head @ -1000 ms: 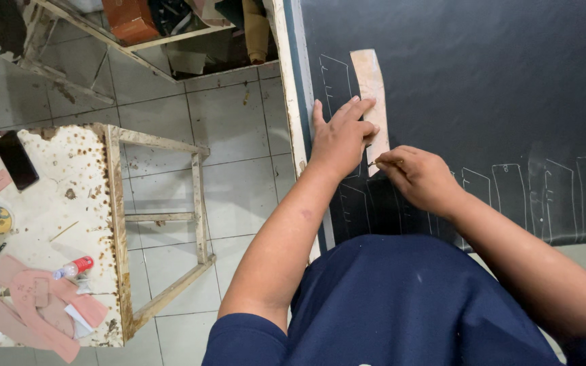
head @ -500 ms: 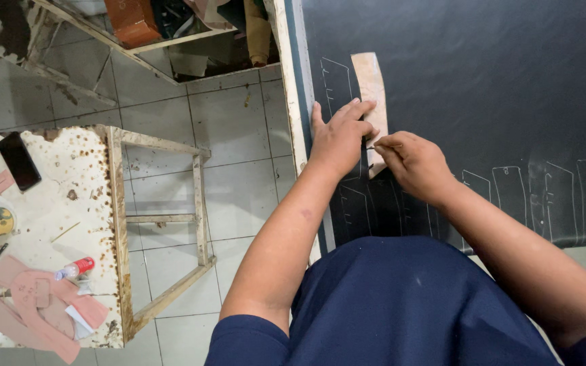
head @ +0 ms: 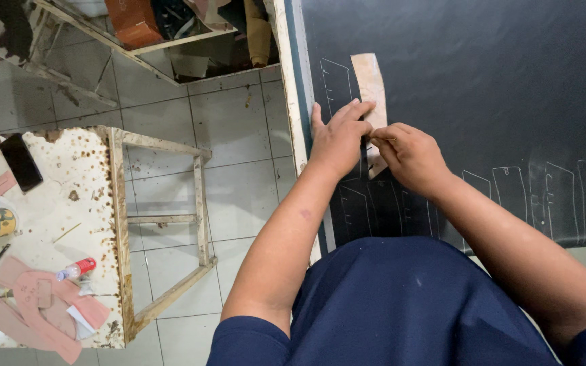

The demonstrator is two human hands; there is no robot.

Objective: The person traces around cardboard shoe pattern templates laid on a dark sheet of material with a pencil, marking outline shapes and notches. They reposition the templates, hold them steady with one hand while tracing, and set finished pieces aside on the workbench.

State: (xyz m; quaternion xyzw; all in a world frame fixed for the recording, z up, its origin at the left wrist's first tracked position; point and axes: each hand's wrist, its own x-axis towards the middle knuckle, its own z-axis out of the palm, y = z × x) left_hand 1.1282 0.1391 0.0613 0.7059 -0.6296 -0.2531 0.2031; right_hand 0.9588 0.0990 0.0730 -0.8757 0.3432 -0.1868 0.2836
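Right hand (head: pixel 409 154) has its fingers (head: pixel 382 135) pinched shut around a thin marking tool, prob a pen or chalk pencil, too small to tell, w/ the tip right at the edge of the tan pattern piece (head: pixel 370 91). Left hand (head: pixel 339 139) isn't gripping anything: fingers spread flat, pressing the pattern down onto the dark sheet (head: pixel 483 81) that covers the counter. The pattern lies lengthwise near the sheet's left edge, lower end hidden under both hands. Faint traced outlines (head: pixel 564 196) run in a row along the near side of the sheet.

Imo to trace well, the person should keep that flat hand close to the tip so the pattern can't creep, and hold the tool snug against the edge.

Further left, across the tiled floor (head: pixel 239 135), there's a rusty white side table (head: pixel 55 203) w/ pink cutouts (head: pixel 28 301), a phone (head: pixel 20 161) and a glue tube (head: pixel 76 268).
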